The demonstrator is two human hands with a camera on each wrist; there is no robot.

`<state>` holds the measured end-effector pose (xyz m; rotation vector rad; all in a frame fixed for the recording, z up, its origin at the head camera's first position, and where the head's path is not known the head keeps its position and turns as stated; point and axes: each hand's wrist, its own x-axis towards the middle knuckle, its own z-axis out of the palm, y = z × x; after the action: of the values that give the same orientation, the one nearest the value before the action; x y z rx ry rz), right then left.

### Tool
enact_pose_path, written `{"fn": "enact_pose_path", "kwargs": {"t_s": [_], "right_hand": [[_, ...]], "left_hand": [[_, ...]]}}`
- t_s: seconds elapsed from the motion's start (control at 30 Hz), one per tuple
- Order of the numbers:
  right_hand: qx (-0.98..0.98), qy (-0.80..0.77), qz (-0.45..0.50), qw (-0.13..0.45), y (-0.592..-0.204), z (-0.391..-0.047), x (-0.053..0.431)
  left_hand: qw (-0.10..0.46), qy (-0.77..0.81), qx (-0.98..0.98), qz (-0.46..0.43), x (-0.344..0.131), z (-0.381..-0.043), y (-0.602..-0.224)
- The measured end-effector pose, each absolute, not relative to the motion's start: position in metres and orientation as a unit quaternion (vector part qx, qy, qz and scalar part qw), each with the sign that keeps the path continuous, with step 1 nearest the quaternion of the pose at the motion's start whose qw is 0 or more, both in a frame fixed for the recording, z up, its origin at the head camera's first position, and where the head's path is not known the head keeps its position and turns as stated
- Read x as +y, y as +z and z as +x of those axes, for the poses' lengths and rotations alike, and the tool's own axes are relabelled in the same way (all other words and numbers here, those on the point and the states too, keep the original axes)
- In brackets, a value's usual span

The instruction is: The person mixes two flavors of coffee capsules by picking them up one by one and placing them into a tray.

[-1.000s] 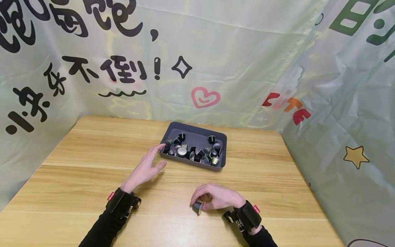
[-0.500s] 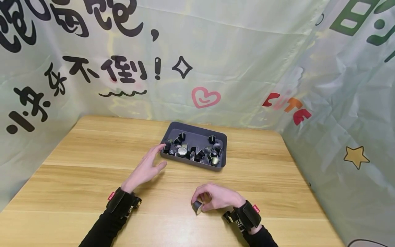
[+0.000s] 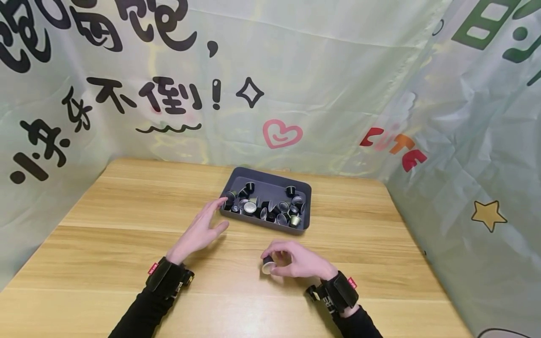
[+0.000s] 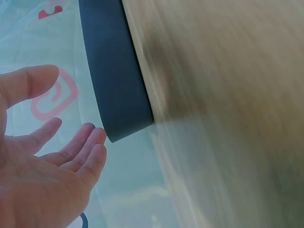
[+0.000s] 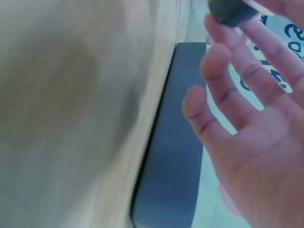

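Note:
A small dark coffee capsule point(image 3: 268, 265) with a pale lid is pinched between the thumb and fingers of my right hand point(image 3: 297, 260), over the near middle of the table. In the right wrist view the capsule point(image 5: 232, 10) shows at the top edge, by the fingertips. My left hand point(image 3: 197, 232) has its fingers extended and thumb apart, at the left end of a dark grey tray point(image 3: 270, 175). Its fingertips lie at the tray's near left corner, seen also in the left wrist view; nothing is in this hand point(image 4: 52, 175).
Several coffee capsules point(image 3: 250, 207) lie jumbled in the tray, mostly along its near side. The wooden table point(image 3: 355, 244) reaches back to a printed cloth point(image 3: 338, 94) hanging behind and at the sides.
My right hand has moved up and slightly away from me with the capsule, whose pale lid has turned to face nearer the camera. The left hand stays where it was.

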<state>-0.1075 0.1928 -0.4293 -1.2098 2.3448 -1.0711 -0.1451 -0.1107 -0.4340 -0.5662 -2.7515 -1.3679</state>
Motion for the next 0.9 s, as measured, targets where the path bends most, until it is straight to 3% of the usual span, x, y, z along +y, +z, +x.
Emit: {"fn": "enact_pose_path", "kwargs": {"t_s": [0.23,0.73,0.9], "right_hand": [[0.819,-0.401,-0.408,0.040,-0.424,-0.115,0.189],[0.886,-0.362,-0.224,-0.183,-0.414,-0.150,0.182],[0.897,-0.347,-0.177,-0.210,-0.418,-0.160,0.183]], "left_hand": [[0.010,-0.437,-0.881,-0.181,-0.112,-0.145,-0.434],[0.005,-0.436,-0.882,-0.179,-0.113,-0.144,-0.434],[0.002,-0.440,-0.880,-0.181,-0.113,-0.144,-0.434]]}}
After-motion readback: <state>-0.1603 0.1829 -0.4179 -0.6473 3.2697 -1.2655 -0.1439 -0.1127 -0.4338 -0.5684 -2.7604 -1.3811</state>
